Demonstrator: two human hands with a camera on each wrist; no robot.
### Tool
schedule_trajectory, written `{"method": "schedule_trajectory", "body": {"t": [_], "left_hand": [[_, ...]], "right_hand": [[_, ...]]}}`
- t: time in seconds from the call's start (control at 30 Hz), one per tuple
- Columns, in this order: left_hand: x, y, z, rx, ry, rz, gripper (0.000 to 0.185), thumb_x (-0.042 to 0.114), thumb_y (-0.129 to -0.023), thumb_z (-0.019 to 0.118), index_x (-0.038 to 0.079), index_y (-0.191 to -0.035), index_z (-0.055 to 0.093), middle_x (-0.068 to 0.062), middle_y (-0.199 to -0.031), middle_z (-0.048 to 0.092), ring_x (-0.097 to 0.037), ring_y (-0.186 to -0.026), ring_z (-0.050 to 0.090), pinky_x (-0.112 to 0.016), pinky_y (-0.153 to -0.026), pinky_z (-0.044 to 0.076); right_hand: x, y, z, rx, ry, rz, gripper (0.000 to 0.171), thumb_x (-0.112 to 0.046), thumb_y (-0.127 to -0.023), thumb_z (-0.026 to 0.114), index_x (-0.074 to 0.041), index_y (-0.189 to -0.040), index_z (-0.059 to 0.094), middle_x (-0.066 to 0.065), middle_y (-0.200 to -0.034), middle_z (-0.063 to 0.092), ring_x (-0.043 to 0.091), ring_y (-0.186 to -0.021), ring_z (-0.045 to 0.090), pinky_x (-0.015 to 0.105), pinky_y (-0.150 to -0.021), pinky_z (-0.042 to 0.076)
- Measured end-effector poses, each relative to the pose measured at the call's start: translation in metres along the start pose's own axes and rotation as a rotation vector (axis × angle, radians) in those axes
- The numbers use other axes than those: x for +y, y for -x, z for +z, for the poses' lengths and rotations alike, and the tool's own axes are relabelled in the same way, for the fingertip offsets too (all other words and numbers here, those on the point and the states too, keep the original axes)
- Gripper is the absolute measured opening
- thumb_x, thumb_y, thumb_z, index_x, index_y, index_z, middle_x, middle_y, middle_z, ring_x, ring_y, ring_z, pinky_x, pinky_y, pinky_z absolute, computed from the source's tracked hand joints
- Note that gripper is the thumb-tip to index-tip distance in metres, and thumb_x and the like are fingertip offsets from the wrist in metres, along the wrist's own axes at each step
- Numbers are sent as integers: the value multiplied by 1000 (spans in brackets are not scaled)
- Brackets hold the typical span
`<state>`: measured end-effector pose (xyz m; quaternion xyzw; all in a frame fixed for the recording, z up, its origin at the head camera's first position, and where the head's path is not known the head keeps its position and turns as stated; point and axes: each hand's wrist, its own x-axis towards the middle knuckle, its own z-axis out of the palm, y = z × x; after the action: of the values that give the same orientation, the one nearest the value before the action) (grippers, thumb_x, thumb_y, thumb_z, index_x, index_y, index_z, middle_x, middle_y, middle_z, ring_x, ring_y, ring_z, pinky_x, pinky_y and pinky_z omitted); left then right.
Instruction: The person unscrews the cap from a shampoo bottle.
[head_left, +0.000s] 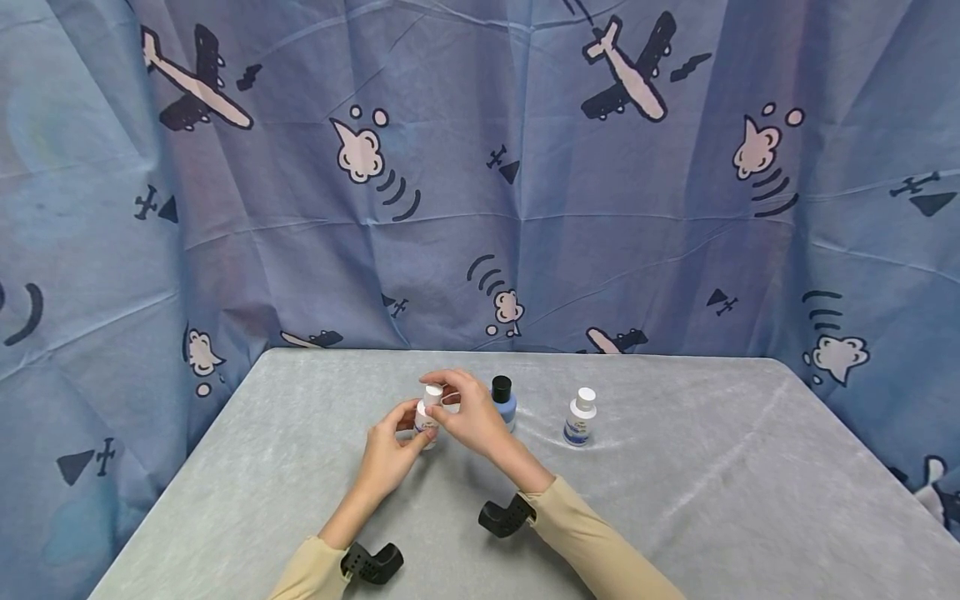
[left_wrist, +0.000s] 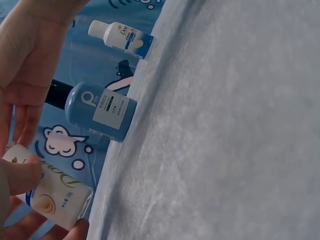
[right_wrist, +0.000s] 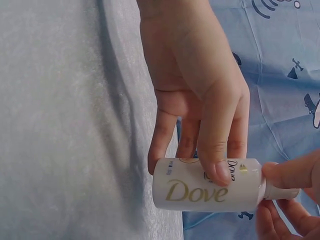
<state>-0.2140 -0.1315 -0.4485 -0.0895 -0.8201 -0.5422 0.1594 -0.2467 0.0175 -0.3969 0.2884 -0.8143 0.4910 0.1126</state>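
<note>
A small white Dove bottle [head_left: 424, 417] stands nearly upright between both hands, close over the table. My left hand [head_left: 388, 457] grips its body, thumb across the front label and fingers behind. From the other side my right hand [head_left: 476, 418] pinches the white cap [head_left: 432, 392] between thumb and fingers. The right wrist view gives the bottle [right_wrist: 167, 192] sideways, gold lettering toward the camera. Just right of the hands is a blue bottle [head_left: 508, 408] with a black cap, partly covered by the right hand. Farther right stands a second white bottle [head_left: 579, 423], capped.
A pale grey cloth covers the table [head_left: 720, 467]. Behind it hangs a blue curtain [head_left: 450, 167] printed with planes and clouds. Black wrist mounts [head_left: 504, 515] sit at both beige sleeves [head_left: 592, 537].
</note>
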Motion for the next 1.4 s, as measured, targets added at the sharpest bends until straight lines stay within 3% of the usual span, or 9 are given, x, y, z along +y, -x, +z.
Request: {"method": "schedule_trajectory", "body": {"t": [0.33,0.73,0.87,1.0,1.1,1.27,1.4], "left_hand": [[2,1,1,-34,17,-20,42,9,-86,70,5,-127,58,-15,-110,67,-29,-98,65,-26,-73,58],[4,0,-1,54,-39,-17,41,11,-77,79,7,-115,64,-12,-105,70,-27,-92,66,-25,-70,56],[2,1,0,69,-51,34,35,9,-78,78,6,-109,63,-10,-101,70,-25,-88,66,-27,-68,56],[-7,0,-1,29,-100,115,39,2,-84,70,-2,-120,55,-12,-96,68,-25,-84,67,-27,-67,57],[-14,-4,-1,-46,-139,128,50,-2,-86,66,-6,-132,46,-13,-98,64,-25,-86,66,-28,-72,57],[-13,-7,0,-139,-222,64,43,6,-84,70,-4,-123,55,-12,-99,55,-19,-83,59,-26,-71,51],[-12,-8,0,-110,-221,99,37,13,-85,69,-4,-115,58,-14,-98,59,-19,-81,62,-26,-69,50]], "right_hand": [[-1,1,-1,-40,-22,-1,38,6,-84,64,-2,-121,62,14,-118,64,24,-100,63,33,-86,55],[-2,0,-1,2,34,29,37,-16,-81,75,-9,-116,64,10,-115,62,20,-94,62,28,-79,55],[-1,-1,-1,25,78,66,30,-15,-80,77,-10,-107,68,10,-109,61,18,-90,60,24,-76,54],[1,-5,4,19,156,66,19,-7,-81,75,-8,-100,72,10,-102,67,13,-74,60,18,-61,50],[3,-10,9,5,229,43,17,-4,-83,72,-7,-100,73,9,-99,72,8,-54,52,16,-49,41],[0,-18,13,-72,292,20,23,-3,-83,71,-5,-105,73,10,-104,73,4,-48,43,16,-48,36],[-3,-21,16,-108,308,18,26,-3,-82,72,-5,-108,72,9,-107,73,9,-57,54,18,-54,42]]}}
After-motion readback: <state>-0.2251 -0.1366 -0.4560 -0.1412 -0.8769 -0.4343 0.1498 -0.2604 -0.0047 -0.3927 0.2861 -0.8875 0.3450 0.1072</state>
